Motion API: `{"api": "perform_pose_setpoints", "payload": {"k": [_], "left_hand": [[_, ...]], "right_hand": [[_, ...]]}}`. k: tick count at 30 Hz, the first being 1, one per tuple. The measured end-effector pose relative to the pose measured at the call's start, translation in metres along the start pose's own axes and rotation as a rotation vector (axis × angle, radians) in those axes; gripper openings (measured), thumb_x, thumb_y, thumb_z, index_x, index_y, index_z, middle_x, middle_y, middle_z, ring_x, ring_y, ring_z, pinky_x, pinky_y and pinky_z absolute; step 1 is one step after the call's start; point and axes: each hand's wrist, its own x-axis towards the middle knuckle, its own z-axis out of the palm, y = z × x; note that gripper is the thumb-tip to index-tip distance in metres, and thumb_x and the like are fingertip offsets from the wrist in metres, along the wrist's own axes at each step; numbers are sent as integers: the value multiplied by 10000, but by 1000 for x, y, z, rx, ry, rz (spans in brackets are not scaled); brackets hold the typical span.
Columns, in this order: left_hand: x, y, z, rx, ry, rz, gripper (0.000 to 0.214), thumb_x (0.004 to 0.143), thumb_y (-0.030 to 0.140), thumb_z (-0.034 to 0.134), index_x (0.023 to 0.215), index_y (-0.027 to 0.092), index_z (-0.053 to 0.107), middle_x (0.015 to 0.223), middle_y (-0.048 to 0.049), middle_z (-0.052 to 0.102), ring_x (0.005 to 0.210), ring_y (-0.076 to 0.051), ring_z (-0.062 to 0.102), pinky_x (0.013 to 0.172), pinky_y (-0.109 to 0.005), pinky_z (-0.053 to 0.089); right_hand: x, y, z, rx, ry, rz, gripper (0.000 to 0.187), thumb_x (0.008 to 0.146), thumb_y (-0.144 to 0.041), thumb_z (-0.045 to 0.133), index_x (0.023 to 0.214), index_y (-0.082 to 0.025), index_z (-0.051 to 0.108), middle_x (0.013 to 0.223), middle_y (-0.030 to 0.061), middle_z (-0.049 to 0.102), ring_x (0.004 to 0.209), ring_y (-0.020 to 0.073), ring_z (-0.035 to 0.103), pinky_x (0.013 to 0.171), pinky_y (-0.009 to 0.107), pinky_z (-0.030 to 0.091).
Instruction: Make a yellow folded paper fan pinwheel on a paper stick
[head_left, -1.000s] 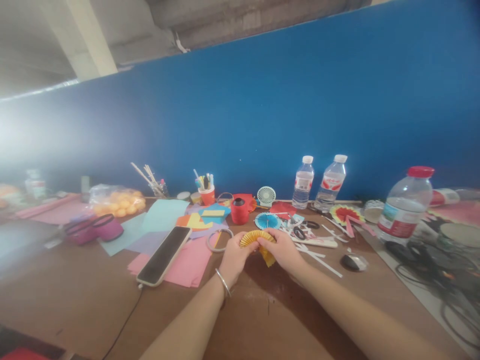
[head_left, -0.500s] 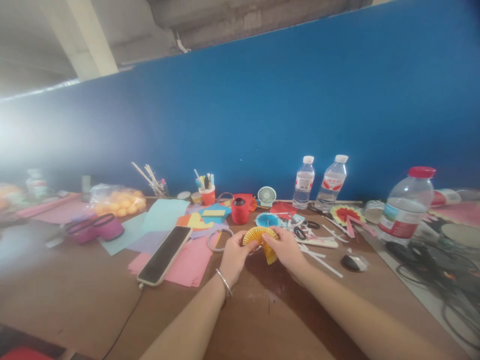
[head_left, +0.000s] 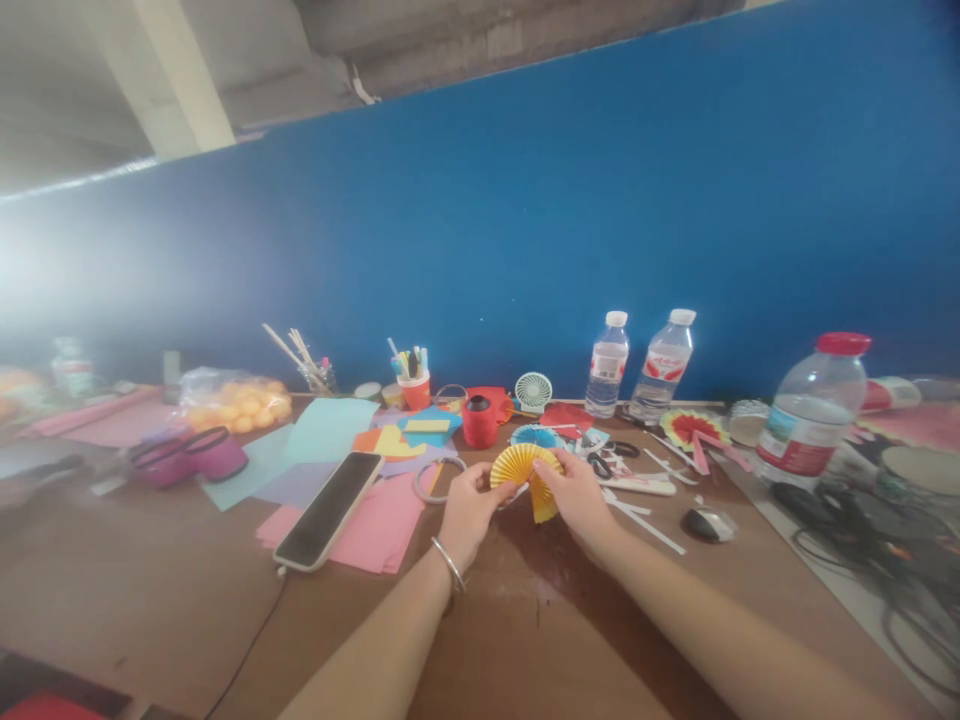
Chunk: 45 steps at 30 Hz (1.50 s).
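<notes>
A yellow pleated paper fan [head_left: 517, 468] is spread in an arc between my two hands, over the brown table. My left hand [head_left: 471, 508], with a silver bangle at the wrist, pinches the fan's left side. On the other side, my right hand [head_left: 577, 495] is closed on the right part, where a folded end hangs down. Just behind the fan lies a blue pleated paper rosette [head_left: 535, 436]. Black-handled scissors [head_left: 600, 465] and white paper strips [head_left: 643, 522] lie right of my right hand. A grey tape ring [head_left: 431, 482] is left of my left hand.
A phone [head_left: 330, 512] with a cable lies on pink paper [head_left: 384, 520] at left. Behind stand a red jar [head_left: 479, 424], a cup of pens [head_left: 415, 390] and a small fan [head_left: 534, 391]. Water bottles [head_left: 607, 368] stand at back right, a larger bottle [head_left: 810, 415] farther right, near a mouse [head_left: 709, 525].
The yellow paper fan is spread slightly wider and has tilted, showing more of its pleated face. Both hands keep their hold, with only small finger shifts.
</notes>
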Motion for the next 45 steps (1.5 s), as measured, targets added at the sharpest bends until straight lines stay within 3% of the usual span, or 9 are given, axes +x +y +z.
{"api": "perform_pose_setpoints", "payload": {"k": [15, 21, 28, 33, 35, 38, 41, 43, 45], "left_hand": [[-2, -6, -2, 47, -136, -28, 281, 627, 260, 631, 869, 129, 571, 742, -32, 619, 630, -134, 544, 565, -234, 422], [-2, -3, 0, 73, -143, -39, 304, 662, 334, 593, 888, 131, 571, 769, -32, 603, 649, -136, 542, 560, -233, 425], [2, -3, -6, 198, -72, 67, 263, 680, 354, 568, 818, 130, 567, 745, -22, 587, 693, -145, 534, 620, -240, 422], [2, -10, -7, 256, -72, 41, 233, 700, 277, 533, 891, 142, 529, 823, -43, 595, 742, -164, 557, 646, -261, 437], [0, -11, -5, 369, -96, 50, 206, 700, 244, 521, 887, 156, 530, 833, -40, 597, 746, -165, 559, 650, -268, 439], [-1, -7, -8, 676, -107, 183, 175, 692, 191, 514, 860, 176, 560, 854, -39, 592, 810, -173, 539, 737, -296, 413], [3, 4, -24, 1032, 22, 310, 224, 703, 135, 474, 902, 186, 564, 938, -60, 569, 910, -190, 496, 822, -327, 353], [7, 13, -41, 1249, 72, 233, 228, 712, 109, 436, 875, 188, 574, 908, -78, 575, 865, -201, 512, 785, -342, 358], [10, 19, -58, 1442, 17, 100, 175, 657, 99, 482, 776, 172, 588, 873, -109, 583, 823, -241, 527, 728, -366, 366]], "right_hand": [[1, 4, 1, 140, -7, 42, 198, 696, -337, 508, 746, -151, 552, 652, 22, 568, 567, 146, 499, 528, 251, 395], [0, -1, -1, 8, -44, 15, 163, 697, -298, 499, 708, -148, 563, 608, 0, 548, 551, 128, 481, 504, 224, 371], [-2, -1, 0, -2, -243, 28, 189, 678, -299, 520, 761, -148, 597, 619, -6, 578, 562, 139, 511, 517, 230, 386], [2, 3, -2, 0, -169, 25, 290, 676, -293, 508, 935, -179, 569, 690, 0, 610, 621, 162, 549, 578, 260, 407], [5, 6, -5, -14, -155, 35, 301, 677, -256, 479, 966, -192, 532, 642, -17, 591, 593, 157, 546, 563, 259, 404], [8, 10, -7, -93, -195, 6, 238, 657, -184, 421, 865, -198, 536, 608, -31, 560, 569, 144, 528, 554, 247, 387], [9, 11, -8, -269, -225, -40, 199, 624, -154, 400, 749, -196, 550, 640, -19, 559, 623, 153, 521, 583, 249, 369], [8, 9, -8, -380, -232, -76, 192, 618, -154, 407, 735, -199, 553, 691, -7, 575, 686, 165, 523, 618, 255, 358], [5, 7, -8, -450, -248, -110, 205, 622, -156, 417, 769, -208, 550, 734, -2, 586, 711, 165, 523, 630, 251, 346]]}}
